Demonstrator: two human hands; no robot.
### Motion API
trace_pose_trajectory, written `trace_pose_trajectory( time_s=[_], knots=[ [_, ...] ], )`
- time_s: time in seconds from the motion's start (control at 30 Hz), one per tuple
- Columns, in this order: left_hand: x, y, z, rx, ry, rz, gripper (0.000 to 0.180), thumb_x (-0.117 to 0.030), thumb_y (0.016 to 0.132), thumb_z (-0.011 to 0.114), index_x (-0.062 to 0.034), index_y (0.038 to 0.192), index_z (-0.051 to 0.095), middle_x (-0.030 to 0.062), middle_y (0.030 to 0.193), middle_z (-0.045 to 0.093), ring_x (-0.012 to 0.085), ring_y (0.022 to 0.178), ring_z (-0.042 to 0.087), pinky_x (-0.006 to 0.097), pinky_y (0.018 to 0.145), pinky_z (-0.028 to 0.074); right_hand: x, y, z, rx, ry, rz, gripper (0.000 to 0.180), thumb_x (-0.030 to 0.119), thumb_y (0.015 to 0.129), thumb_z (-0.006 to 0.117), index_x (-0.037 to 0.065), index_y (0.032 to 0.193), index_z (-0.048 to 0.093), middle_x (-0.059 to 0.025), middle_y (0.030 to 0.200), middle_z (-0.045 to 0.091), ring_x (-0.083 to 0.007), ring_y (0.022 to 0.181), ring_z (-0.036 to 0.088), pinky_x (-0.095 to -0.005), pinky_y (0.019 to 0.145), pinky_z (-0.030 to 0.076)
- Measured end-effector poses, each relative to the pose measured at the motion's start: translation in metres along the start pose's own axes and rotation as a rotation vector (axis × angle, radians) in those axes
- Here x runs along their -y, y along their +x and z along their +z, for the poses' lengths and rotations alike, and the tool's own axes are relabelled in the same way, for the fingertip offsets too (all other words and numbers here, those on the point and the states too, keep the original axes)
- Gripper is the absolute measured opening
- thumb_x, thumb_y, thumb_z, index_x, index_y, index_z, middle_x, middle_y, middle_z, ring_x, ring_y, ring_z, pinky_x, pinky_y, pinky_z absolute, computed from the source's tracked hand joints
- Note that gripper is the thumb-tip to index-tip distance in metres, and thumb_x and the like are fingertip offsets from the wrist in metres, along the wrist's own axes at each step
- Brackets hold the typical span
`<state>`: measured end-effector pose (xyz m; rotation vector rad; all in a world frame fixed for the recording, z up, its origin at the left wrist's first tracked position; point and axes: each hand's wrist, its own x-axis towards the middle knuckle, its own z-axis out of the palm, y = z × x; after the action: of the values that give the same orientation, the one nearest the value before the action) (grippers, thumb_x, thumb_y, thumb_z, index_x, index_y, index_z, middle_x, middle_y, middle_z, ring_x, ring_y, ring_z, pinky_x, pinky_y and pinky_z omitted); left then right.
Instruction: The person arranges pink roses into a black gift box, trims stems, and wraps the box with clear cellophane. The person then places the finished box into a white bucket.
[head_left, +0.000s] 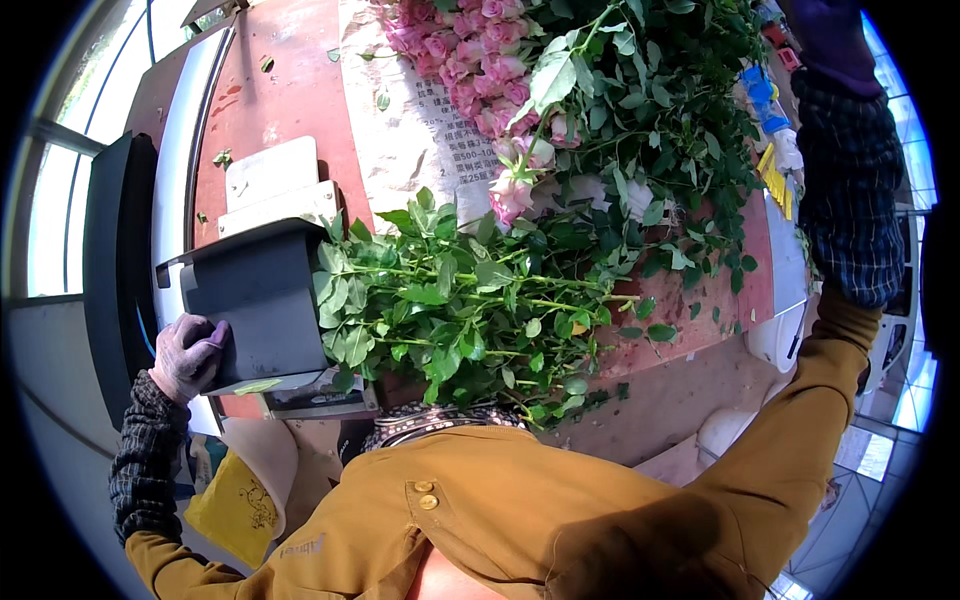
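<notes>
Gripping black panel point(262, 312) with fingers of left hand point(183, 358) near left edge of bench point(285, 95); cannot tell for right hand point(835, 40). Judge panel light, stiff, slick; pinch along rim.

the dark panel point(265, 310) looks smooth and matt, the green leaves point(491, 277) glossy, the paper point(405, 160) creased and matt. the knit-looking cloth glove point(185, 362) is matt; the checked cloth sleeve point(150, 460) puckered; the jacket buttons point(428, 502) shiny.

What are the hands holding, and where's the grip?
The left hand holds the black sheet by its left edge. The right hand is partly out of view; its hold can't be told.
</notes>
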<state>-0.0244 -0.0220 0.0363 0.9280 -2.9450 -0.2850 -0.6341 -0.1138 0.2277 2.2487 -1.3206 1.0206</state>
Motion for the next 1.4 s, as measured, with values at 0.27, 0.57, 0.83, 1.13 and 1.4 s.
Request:
trace_pose_trajectory(
  time_s=[0.27, 0.57, 0.83, 1.13, 1.4],
  knots=[
    [0.015, -0.029, 0.013, -0.084, -0.076, 0.087, 0.04, -0.01, 0.07, 0.069, -0.0096, 0.11, 0.064, 0.0116, 0.094, 0.055, 0.0291, 0.079, 0.059, 0.038, 0.066, 0.05, 0.225, -0.08, 0.027, 0.51, 0.542, -0.008, 0.013, -0.003, 0.077, 0.065, -0.001, 0.089, 0.061, -0.0143, 0.085, 0.063, -0.0221, 0.073, 0.062, -0.0299, 0.064, 0.048],
    [0.036, -0.033, 0.042, 0.029, -0.104, 0.22, 0.022, -0.022, 0.092, 0.053, -0.0224, 0.111, 0.064, 0.01, 0.11, 0.059, 0.0285, 0.084, 0.065, 0.038, 0.071, 0.055, 0.452, -0.122, 0.145, 1.009, 0.989, 0.015, 0.025, 0.007, 0.074, 0.067, 0.007, 0.098, 0.059, -0.0094, 0.085, 0.061, -0.0299, 0.075, 0.061, -0.036, 0.064, 0.05],
    [0.041, -0.011, 0.06, 0.221, -0.069, 0.305, 0.02, -0.021, 0.09, 0.055, -0.0211, 0.107, 0.067, 0.0073, 0.096, 0.062, 0.0276, 0.088, 0.064, 0.038, 0.073, 0.053, 0.526, -0.205, 0.206, 1.019, 0.69, 0.373, 0.021, 0.011, 0.077, 0.067, 0.003, 0.095, 0.061, -0.012, 0.085, 0.06, -0.0287, 0.077, 0.061, -0.0365, 0.068, 0.05],
    [0.035, 0.01, 0.037, 0.337, 0.303, 0.359, 0.024, -0.027, 0.087, 0.06, -0.0162, 0.107, 0.066, 0.0033, 0.109, 0.063, 0.0246, 0.104, 0.061, 0.039, 0.078, 0.052, 0.571, -0.235, 0.287, 0.651, 0.734, 0.399, 0.037, 0.01, 0.075, 0.069, 0.005, 0.109, 0.059, -0.0154, 0.107, 0.06, -0.0333, 0.092, 0.062, -0.0381, 0.075, 0.051],
    [0.106, 0.053, 0.08, 0.242, -0.212, 0.847, 0.032, -0.029, 0.074, 0.069, -0.0417, 0.104, 0.065, -0.0043, 0.131, 0.049, 0.0222, 0.124, 0.043, 0.046, 0.095, 0.039, 0.634, -0.173, 0.404, 0.853, 0.118, 0.595, 0.075, 0.038, 0.079, 0.067, 0.0, 0.137, 0.037, -0.0226, 0.143, 0.034, -0.0364, 0.133, 0.034, -0.0429, 0.109, 0.031]
  ],
)
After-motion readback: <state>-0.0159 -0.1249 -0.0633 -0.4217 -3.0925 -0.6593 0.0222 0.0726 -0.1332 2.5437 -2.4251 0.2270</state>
